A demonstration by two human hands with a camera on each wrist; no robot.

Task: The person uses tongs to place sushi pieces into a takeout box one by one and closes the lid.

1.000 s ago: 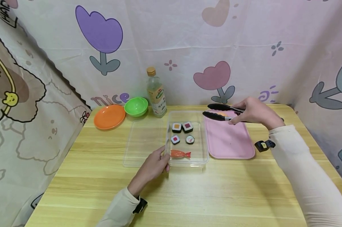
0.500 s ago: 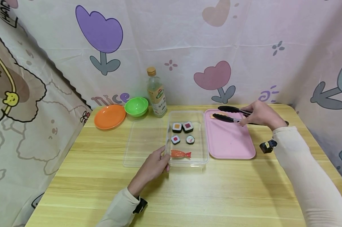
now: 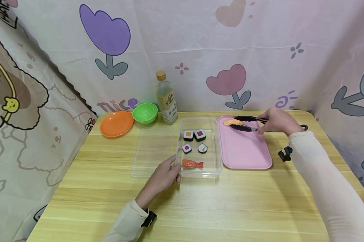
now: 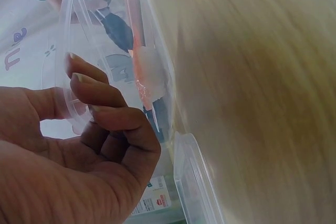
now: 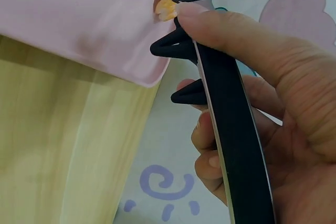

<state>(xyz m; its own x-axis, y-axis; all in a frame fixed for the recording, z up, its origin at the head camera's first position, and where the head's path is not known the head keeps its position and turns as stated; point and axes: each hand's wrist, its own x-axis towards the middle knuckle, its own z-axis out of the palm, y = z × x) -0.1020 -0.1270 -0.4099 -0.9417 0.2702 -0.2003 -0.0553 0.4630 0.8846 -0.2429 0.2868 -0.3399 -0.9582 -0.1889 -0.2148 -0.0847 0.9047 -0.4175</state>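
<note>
My left hand pinches the left rim of a clear plastic box between thumb and fingers. Inside the box lie several toy sushi rolls and a toy shrimp sushi; in the left wrist view the shrimp piece shows through the wall. My right hand grips a pair of black-tipped tongs over the back of a pink tray. The right end of an orange toy sushi piece lies between the tong tips. In the right wrist view, the tong head partly hides the orange piece.
A clear lid lies left of the box. Behind stand an orange plate, a green bowl and a tall bottle with a golden cap. A patterned cloth hangs along the table's back edge.
My right hand has moved to the right with the tongs, and their tips have come down around the orange piece's right end. The left hand and the box have stayed put.
</note>
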